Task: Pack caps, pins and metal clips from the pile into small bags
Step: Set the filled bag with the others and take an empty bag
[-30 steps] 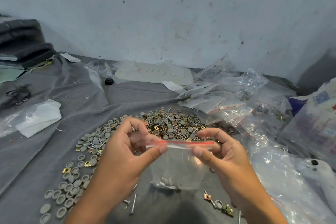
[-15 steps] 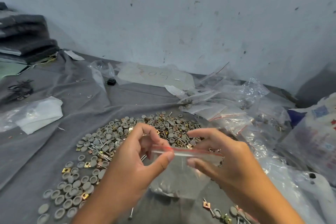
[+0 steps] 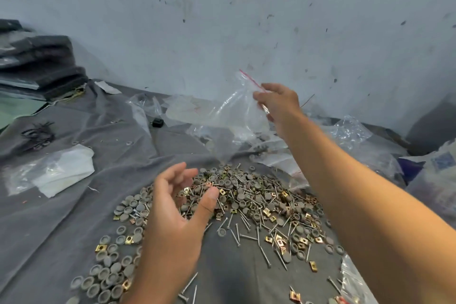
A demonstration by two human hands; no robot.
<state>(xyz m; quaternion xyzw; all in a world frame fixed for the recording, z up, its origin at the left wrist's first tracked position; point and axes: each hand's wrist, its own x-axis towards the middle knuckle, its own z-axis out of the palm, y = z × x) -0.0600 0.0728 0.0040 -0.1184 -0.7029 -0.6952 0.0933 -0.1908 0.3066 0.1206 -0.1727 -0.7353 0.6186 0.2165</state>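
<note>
Small bag [image 3: 237, 111], clear with a red zip strip, hangs in the air beyond the far edge of the pile [image 3: 246, 200], a few caps inside at its bottom. My right hand [image 3: 277, 103] pinches it at the top corner, arm stretched out. My left hand [image 3: 182, 207] hovers over the pile's near-left side, fingers loosely spread, holding nothing. Pile of caps, pins and gold clips lies on grey cloth [image 3: 74, 205]; crumpled bags [image 3: 352, 136] at right.

The single head-worn view looks forward and down from just above the pile [image 3: 246, 205] of caps, pins and clips, close enough that both forearms fill the lower frame. Beyond the pile it faces the wall [image 3: 222, 20]
</note>
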